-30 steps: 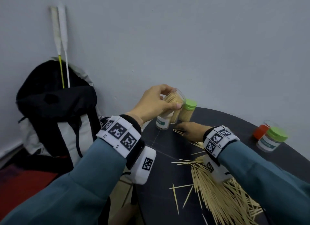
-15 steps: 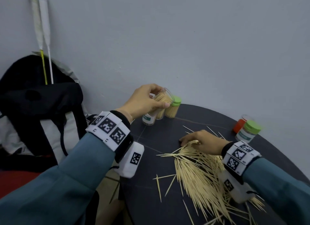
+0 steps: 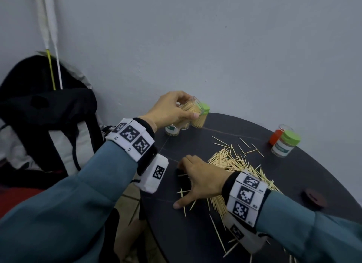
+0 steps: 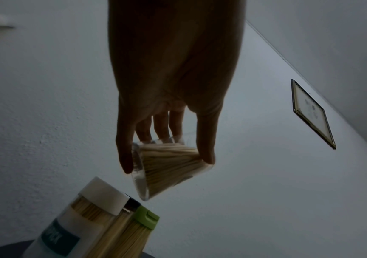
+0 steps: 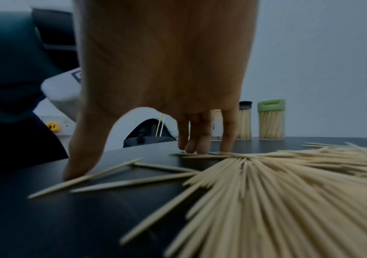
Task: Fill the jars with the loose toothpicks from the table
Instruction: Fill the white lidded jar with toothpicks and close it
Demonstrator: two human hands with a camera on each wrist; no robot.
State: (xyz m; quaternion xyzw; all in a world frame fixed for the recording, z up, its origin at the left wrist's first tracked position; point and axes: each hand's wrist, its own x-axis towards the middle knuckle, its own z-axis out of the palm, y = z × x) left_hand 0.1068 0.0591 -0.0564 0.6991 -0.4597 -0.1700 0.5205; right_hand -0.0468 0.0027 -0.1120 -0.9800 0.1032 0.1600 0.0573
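Observation:
My left hand (image 3: 170,110) (image 4: 167,162) grips a clear lidless jar (image 3: 191,110) (image 4: 169,167) packed with toothpicks, tilted in the air above the jars at the table's far left. My right hand (image 3: 182,184) (image 5: 136,161) is spread, fingertips (image 5: 200,148) and thumb pressing down on the dark table (image 3: 195,233) at the left end of the loose toothpick pile (image 3: 231,162) (image 5: 266,192). A few stray toothpicks lie under and around that hand. Nothing is pinched in it.
Below the held jar stand a white-lidded jar (image 4: 85,218), a black-lidded jar (image 5: 244,122) and a green-lidded jar (image 3: 201,117), all with toothpicks. At far right are another green-lidded jar (image 3: 286,145) and an orange lid (image 3: 275,137). A backpack (image 3: 49,115) sits left of the table.
My right hand has drawn back from beside the jars to the near left end of the pile and spread flat. The left hand keeps holding the tilted jar.

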